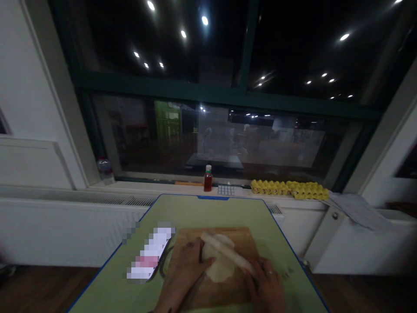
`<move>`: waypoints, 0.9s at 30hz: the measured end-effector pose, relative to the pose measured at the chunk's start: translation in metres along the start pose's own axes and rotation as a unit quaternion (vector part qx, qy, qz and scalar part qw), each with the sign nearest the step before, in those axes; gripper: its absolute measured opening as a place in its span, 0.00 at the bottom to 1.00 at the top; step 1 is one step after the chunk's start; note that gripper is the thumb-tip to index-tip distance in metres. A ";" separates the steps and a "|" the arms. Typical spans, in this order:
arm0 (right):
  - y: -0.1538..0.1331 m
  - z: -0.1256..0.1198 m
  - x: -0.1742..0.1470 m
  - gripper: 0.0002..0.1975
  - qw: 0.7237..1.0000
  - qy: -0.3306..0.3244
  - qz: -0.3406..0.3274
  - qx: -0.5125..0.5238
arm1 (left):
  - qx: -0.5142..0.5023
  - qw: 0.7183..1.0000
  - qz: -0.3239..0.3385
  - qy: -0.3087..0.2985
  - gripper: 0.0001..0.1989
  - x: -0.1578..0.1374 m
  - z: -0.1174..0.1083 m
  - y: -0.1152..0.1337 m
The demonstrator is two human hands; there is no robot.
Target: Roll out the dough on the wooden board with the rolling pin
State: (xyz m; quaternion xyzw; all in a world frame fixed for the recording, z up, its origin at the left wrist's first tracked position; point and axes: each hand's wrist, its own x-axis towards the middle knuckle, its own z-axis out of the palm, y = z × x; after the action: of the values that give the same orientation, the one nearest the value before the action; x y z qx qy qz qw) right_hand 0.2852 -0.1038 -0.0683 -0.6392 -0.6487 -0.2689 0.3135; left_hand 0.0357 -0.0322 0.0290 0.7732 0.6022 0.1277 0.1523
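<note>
The right hand [265, 279] curls its fingers round the near end of the rolling pin [226, 251]; whether the left hand [188, 266] grips, I cannot tell. Press the dough [219, 270] evenly.

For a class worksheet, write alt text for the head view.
Left hand and right hand at opposite ends of a rolling pin across flattened dough on a wooden board, atop a green table before a dark window.
</note>
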 end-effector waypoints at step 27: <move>-0.052 0.007 0.053 0.23 0.992 -0.116 0.027 -0.027 | 0.152 0.960 0.127 0.197 0.22 0.009 0.029 0.008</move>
State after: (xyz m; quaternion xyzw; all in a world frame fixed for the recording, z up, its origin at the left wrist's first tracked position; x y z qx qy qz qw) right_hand 0.2337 -0.0654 -0.0308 -0.6919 -0.6555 -0.2016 0.2256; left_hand 0.0563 -0.0275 0.0062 0.8169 0.5297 0.2024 -0.1058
